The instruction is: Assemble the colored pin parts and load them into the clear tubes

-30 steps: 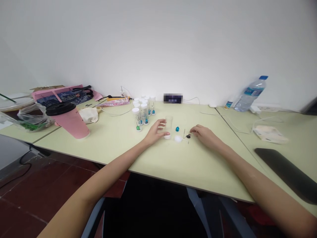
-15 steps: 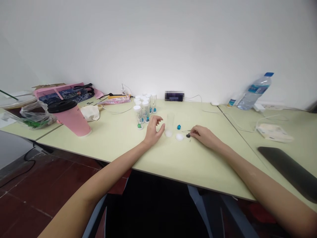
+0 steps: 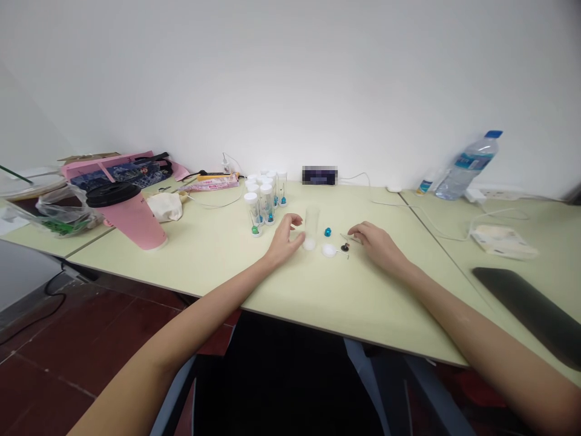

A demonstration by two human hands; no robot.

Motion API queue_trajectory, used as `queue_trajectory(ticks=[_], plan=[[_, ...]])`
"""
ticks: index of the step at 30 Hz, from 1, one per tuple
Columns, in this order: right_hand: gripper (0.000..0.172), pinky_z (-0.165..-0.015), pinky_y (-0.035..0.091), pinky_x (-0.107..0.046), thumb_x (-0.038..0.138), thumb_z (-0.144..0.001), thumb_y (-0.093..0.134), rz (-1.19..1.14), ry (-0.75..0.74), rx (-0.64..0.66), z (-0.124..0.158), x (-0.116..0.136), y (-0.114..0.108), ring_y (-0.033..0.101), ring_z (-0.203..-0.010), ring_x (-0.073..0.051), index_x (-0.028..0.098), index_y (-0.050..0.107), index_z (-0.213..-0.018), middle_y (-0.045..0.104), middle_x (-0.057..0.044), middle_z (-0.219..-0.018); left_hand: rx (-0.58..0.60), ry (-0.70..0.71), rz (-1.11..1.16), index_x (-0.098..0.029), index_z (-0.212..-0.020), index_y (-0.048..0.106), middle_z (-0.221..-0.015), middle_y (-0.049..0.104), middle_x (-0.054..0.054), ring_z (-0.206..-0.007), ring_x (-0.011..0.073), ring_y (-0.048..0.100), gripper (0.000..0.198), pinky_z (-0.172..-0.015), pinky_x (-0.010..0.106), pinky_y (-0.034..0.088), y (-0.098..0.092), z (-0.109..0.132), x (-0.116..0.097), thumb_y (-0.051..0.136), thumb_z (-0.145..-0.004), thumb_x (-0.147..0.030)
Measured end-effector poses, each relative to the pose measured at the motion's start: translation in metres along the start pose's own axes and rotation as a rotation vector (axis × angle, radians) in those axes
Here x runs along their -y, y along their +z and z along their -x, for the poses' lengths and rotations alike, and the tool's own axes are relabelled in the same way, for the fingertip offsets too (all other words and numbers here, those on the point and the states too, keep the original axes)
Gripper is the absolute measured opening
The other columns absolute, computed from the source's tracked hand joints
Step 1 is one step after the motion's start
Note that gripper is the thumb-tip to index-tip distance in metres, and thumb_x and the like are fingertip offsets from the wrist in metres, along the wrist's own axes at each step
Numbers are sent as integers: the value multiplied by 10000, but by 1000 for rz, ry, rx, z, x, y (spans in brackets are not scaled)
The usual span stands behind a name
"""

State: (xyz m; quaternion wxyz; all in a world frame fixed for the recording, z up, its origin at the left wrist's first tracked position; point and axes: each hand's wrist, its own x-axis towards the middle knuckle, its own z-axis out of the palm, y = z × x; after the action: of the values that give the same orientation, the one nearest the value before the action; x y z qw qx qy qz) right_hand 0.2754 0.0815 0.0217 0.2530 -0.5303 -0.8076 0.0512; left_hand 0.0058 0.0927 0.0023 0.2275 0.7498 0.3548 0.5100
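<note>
My left hand point(image 3: 285, 238) is open, fingers curved and apart, with the thumb at the side of an upright clear plastic tube point(image 3: 311, 224); whether it touches cannot be told. My right hand point(image 3: 370, 237) has its fingertips closed on a thin metal rod point(image 3: 345, 236) just above the table. Below those fingertips lies a small black part point(image 3: 345, 247). A round white cap point(image 3: 329, 250) sits between the tube and the black part, a second thin bent piece close by. Behind the cap is a small shiny blue piece point(image 3: 327, 232).
Several white-capped clear tubes point(image 3: 251, 206) with blue or green pieces stand left of my left hand. A pink cup point(image 3: 136, 219) with a black lid is further left. At the right are a water bottle point(image 3: 469, 166), white cables and a dark pad point(image 3: 526, 312). A blurred device point(image 3: 320, 176) stands at the wall.
My right hand has left the black part and moved slightly away from me to the thin rod, which has shifted right. My left hand has edged right, closer to the tube.
</note>
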Motion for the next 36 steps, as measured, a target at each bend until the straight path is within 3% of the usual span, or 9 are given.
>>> queue_trajectory(ticks=[4,9,16,19,21,23,26,29,36], plan=[[283,-803,437,-355,194,-906,336,-26,2,0,-1,-3,4,581,-920,-229,194,616,-952,610,-88,-1005,117,-116,55,-207,-1099,425,-1039,559,55,-1021,184,545,454,-901,354,425,4,-1,1,683,-739,-302],[286,-815,433,-354,192,-904,340,-75,55,-13,-3,-10,10,577,-928,-227,197,622,-942,610,-80,-994,171,-152,105,-227,-1132,400,-985,626,31,-1004,170,580,454,-925,365,422,5,-4,6,656,-758,-254],[268,-851,428,-347,237,-909,382,-190,21,4,-5,-13,13,579,-943,-217,210,648,-924,610,-66,-995,92,-165,-7,-209,-1123,397,-1021,605,59,-997,184,571,427,-889,372,446,6,-7,13,640,-773,-237],[273,-849,431,-341,219,-909,369,-177,15,-10,-5,-13,13,581,-948,-216,207,640,-936,612,-70,-995,-117,-38,-186,-202,-1190,364,-1200,495,127,-1085,233,508,549,-897,413,445,3,-4,9,683,-753,-294],[280,-835,436,-326,202,-911,350,-124,30,-22,-5,-13,13,581,-948,-208,205,627,-949,610,-71,-1002,-239,140,-296,-200,-1203,367,-1221,452,145,-1117,246,474,473,-897,420,444,2,1,4,620,-813,-287],[277,-812,439,-314,196,-913,341,-53,55,-24,-5,-14,13,581,-941,-202,206,615,-953,608,-70,-1008,-196,314,-329,-196,-1180,394,-1162,477,139,-1104,232,486,317,-883,401,457,4,6,-3,502,-884,-229],[228,-776,436,-323,215,-901,376,28,88,-16,-5,-17,10,584,-902,-212,203,603,-923,603,-73,-997,74,421,-295,-189,-1180,420,-1144,509,131,-1118,213,505,263,-919,390,460,21,8,-10,363,-925,-157],[180,-749,429,-340,253,-891,416,98,98,-1,-4,-21,7,580,-864,-230,194,586,-887,588,-83,-972,226,324,-269,-192,-1231,424,-1236,493,127,-1210,215,464,349,-1016,416,405,47,-1,-9,296,-918,-105],[119,-662,383,-319,117,-858,438,264,20,96,-1,-18,5,555,-752,-227,184,517,-800,570,-105,-867,168,11,-279,-121,-1201,480,-1247,523,181,-1218,276,473,373,-1037,462,354,87,-28,6,427,-838,-52]])
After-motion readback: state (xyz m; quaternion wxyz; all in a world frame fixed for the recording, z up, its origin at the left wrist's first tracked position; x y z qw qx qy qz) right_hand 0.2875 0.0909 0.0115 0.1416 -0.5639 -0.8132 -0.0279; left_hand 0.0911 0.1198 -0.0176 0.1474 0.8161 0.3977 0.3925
